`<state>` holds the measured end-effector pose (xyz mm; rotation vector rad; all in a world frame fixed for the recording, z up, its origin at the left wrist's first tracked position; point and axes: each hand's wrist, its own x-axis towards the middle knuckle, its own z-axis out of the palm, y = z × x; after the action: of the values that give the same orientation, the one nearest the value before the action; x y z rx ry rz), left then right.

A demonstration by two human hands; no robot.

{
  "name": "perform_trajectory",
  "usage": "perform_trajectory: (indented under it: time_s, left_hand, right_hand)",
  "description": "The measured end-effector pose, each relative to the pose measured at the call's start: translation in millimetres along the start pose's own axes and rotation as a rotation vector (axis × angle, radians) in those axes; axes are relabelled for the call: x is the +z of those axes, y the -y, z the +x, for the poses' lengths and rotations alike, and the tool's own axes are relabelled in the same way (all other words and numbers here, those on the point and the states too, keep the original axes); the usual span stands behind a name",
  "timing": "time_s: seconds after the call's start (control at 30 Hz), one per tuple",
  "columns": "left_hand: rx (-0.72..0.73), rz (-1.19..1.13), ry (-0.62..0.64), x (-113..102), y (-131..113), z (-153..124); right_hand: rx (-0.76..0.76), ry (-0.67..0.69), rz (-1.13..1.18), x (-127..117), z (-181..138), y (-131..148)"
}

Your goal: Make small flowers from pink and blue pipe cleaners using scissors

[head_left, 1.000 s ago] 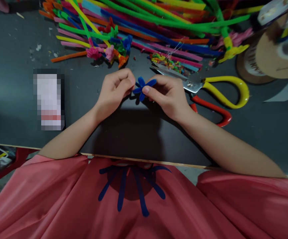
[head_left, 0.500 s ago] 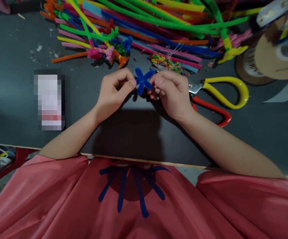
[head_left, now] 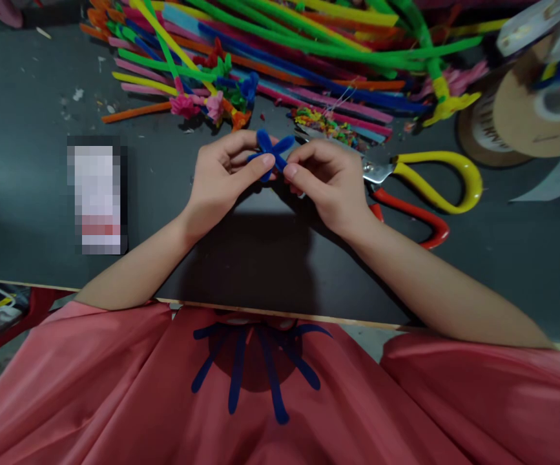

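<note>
A blue pipe-cleaner flower (head_left: 282, 143) with several looped petals is held above the dark table between both hands. My left hand (head_left: 226, 171) is closed on it, the thumb pressed over its middle and the curled fingers behind. At its right side, my right hand (head_left: 331, 184) pinches a lower petal between thumb and forefinger. The back of the flower is hidden by the fingers. Just right of my right hand lie scissors (head_left: 381, 170) with one yellow and one red handle, their blades partly behind the hand.
A pile of coloured pipe cleaners (head_left: 299, 48) spreads across the back of the table (head_left: 163, 165). Small colourful clippings (head_left: 328, 123) lie in front of it. A cardboard spool (head_left: 512, 110) stands at the right. A blurred-out phone-like object (head_left: 98, 194) lies at the left.
The left thumb has moved from the flower's left edge onto its middle. The right fingers have closed on a lower petal, and the flower has turned and tilted slightly.
</note>
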<state>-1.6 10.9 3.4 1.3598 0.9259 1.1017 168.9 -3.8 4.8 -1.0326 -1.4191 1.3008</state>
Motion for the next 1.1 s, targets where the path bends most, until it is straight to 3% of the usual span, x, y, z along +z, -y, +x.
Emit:
perform_trajectory:
  time_s: [0.3, 0.67, 0.83, 0.9, 0.93, 1.0, 1.1]
  left_hand:
    - [-0.119, 0.028, -0.091, 2.4, -4.8, -0.6]
    - [-0.135, 0.071, -0.033, 2.8, -6.3, -1.8]
    - [-0.022, -0.063, -0.107, -11.1, 13.5, 10.6]
    - [0.029, -0.054, -0.204, -14.3, 16.1, 13.1]
    - [0.044, -0.036, -0.250, -14.3, 15.3, 13.2]
    - [0.052, -0.011, -0.350, -11.7, 11.2, 11.9]
    - [0.088, -0.056, -0.402, -6.5, 5.1, 9.2]
  right_hand:
    - [0.064, -0.042, -0.094, 1.4, -3.0, 0.7]
    - [0.035, -0.080, -0.134, -0.7, -4.1, 3.1]
    - [0.054, -0.209, 0.202, 0.2, 1.6, -2.0]
    - [0.042, -0.211, 0.347, 0.6, 1.4, -0.4]
    - [0.055, -0.155, 0.380, 0.4, 0.3, 2.2]
    - [0.161, 0.141, 0.395, -0.6, -3.3, 9.7]
    - [0.514, 1.167, 0.353, -2.7, -8.5, 18.5]
